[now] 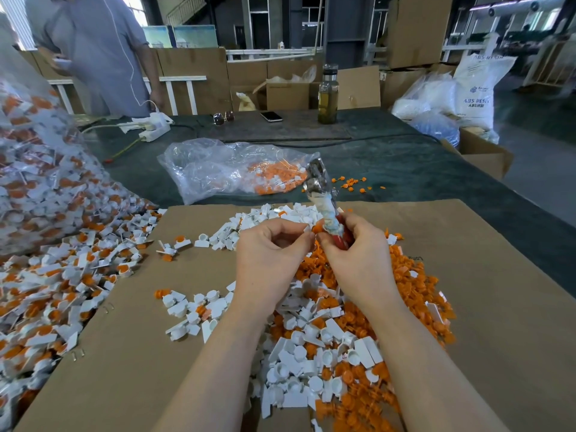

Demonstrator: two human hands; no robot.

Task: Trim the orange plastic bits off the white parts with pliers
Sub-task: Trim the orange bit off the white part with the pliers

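Note:
My right hand (355, 254) grips the pliers (324, 198) by their red, cloth-wrapped handles, the metal jaws pointing up and away. My left hand (271, 254) pinches a small white part with an orange bit (313, 229) between thumb and fingers, right beside the pliers' handles. Under both hands lies a mixed heap of orange bits (408, 288) and white parts (299, 363) on a cardboard sheet (498, 275). A big pile of untrimmed white-and-orange parts (56, 282) spills from a clear bag at the left.
A clear bag with orange and white pieces (237, 169) lies beyond the cardboard on the dark table (405, 163). Farther back are a bottle (328, 95), a phone (271, 116), sunglasses (223, 117) and a power strip (152, 129). A person (99, 54) stands at the far left.

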